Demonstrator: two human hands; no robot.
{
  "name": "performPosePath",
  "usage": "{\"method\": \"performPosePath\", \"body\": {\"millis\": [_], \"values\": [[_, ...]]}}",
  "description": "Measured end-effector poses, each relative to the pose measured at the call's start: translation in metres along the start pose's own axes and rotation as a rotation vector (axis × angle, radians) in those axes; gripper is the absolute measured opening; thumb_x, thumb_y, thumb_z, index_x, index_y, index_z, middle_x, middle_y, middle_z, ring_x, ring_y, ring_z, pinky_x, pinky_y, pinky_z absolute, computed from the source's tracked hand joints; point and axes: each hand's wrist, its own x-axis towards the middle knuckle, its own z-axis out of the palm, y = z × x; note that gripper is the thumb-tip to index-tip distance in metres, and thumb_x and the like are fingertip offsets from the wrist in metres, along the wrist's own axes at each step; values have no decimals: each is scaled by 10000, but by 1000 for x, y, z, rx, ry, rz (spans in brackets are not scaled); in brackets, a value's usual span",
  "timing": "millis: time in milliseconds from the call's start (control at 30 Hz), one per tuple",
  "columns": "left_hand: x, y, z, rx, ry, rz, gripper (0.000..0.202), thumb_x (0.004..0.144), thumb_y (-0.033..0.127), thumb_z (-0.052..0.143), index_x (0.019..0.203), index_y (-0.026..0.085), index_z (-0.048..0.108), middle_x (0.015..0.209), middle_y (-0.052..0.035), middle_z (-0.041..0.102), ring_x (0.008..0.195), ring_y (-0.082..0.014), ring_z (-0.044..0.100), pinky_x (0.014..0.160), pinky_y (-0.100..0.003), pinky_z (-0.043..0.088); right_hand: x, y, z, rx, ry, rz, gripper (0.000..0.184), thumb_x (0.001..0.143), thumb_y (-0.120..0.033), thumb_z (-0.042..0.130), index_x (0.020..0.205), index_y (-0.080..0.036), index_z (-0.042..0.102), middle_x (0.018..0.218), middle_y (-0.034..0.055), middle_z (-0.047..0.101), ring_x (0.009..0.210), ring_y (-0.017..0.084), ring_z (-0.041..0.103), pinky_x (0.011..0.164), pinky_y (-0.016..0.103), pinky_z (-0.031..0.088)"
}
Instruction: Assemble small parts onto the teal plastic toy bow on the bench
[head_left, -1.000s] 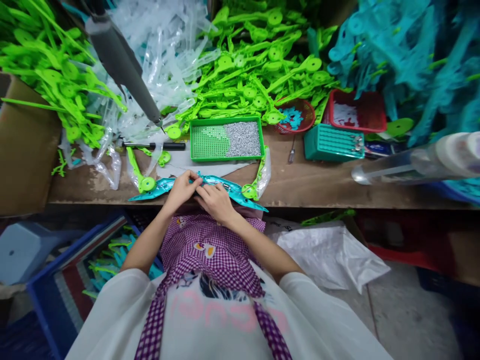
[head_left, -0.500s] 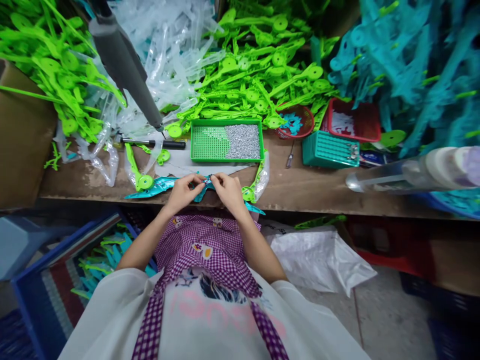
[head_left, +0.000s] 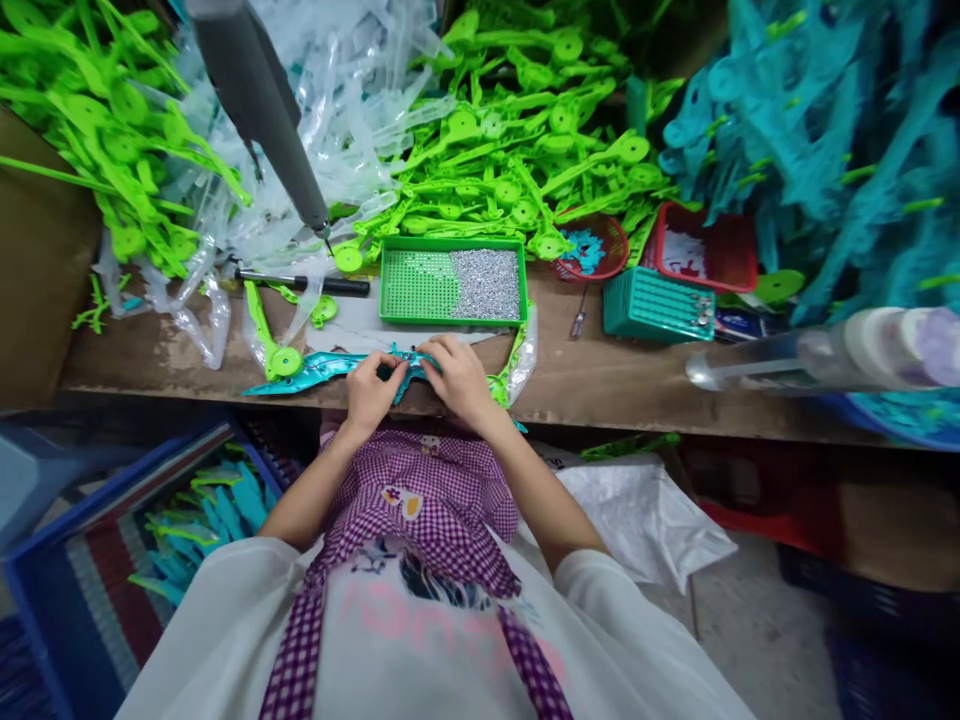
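Observation:
A long turquoise plastic piece (head_left: 319, 372) lies at the bench's front edge, its pointed left end showing whole and much of its right side covered by my hand and forearm. My left hand (head_left: 371, 388) pinches it near the middle with thumb and forefinger. My right hand (head_left: 456, 378) has its fingers closed on the same piece, just right of the left one. Small details between the fingertips are too fine to make out. Lime-green parts with clear pieces (head_left: 285, 360) lie beside it on the left, and another green part (head_left: 517, 355) is on the right.
Behind my hands stands a green tray (head_left: 420, 318) of small silvery screws. A grey electric screwdriver (head_left: 277, 120) hangs at upper left. Piles of lime-green parts (head_left: 480, 150), clear parts (head_left: 330, 80) and turquoise parts (head_left: 802, 120) fill the back. A bottle (head_left: 810, 352) is at right.
My right hand has shifted slightly, its fingers now lying flatter over the turquoise piece. My left hand keeps its pinch. The whole view has shifted a little.

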Motion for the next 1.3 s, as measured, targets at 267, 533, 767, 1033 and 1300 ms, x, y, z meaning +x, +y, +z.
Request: {"method": "performPosePath", "body": {"millis": [267, 533, 767, 1033, 1300], "values": [[5, 3, -7, -107, -104, -81, 174, 789, 295, 688, 720, 204, 557, 729, 21, 668, 736, -152, 650, 756, -277, 490, 7, 2, 15, -165, 33, -98, 248, 998, -276, 413, 1110, -218, 627, 1149, 73, 708, 1035, 209, 597, 953, 393, 211], [4, 2, -10, -117, -147, -69, 139, 819, 296, 680, 768, 205, 588, 790, 1, 698, 791, -169, 667, 784, -304, 504, 7, 1, 17, -130, -83, -71, 358, 996, -218, 374, 1297, -213, 568, 1089, 89, 724, 998, 211, 630, 1000, 406, 185], [-7, -8, -6, 115, -82, 235, 96, 900, 279, 622, 831, 214, 640, 921, -43, 737, 899, -200, 665, 878, -373, 481, 12, -2, 10, -75, -131, 1, 264, 977, -211, 396, 1030, -215, 655, 1006, 63, 729, 976, 210, 616, 998, 422, 187], [-8, -14, -10, 186, -126, 380, 110, 936, 257, 570, 958, 196, 659, 1038, -81, 711, 970, -204, 657, 880, -358, 474, 20, -17, 4, -275, -214, 4, 243, 939, -146, 388, 957, -161, 630, 965, 112, 688, 912, 235, 573, 971, 429, 226], [-5, -16, -8, 163, -179, 327, 111, 931, 243, 558, 920, 200, 660, 999, -72, 704, 934, -208, 644, 871, -367, 481, 29, -2, -1, -195, -291, -95, 214, 936, -165, 405, 896, -181, 615, 886, 70, 655, 865, 207, 573, 1027, 398, 313]]}}
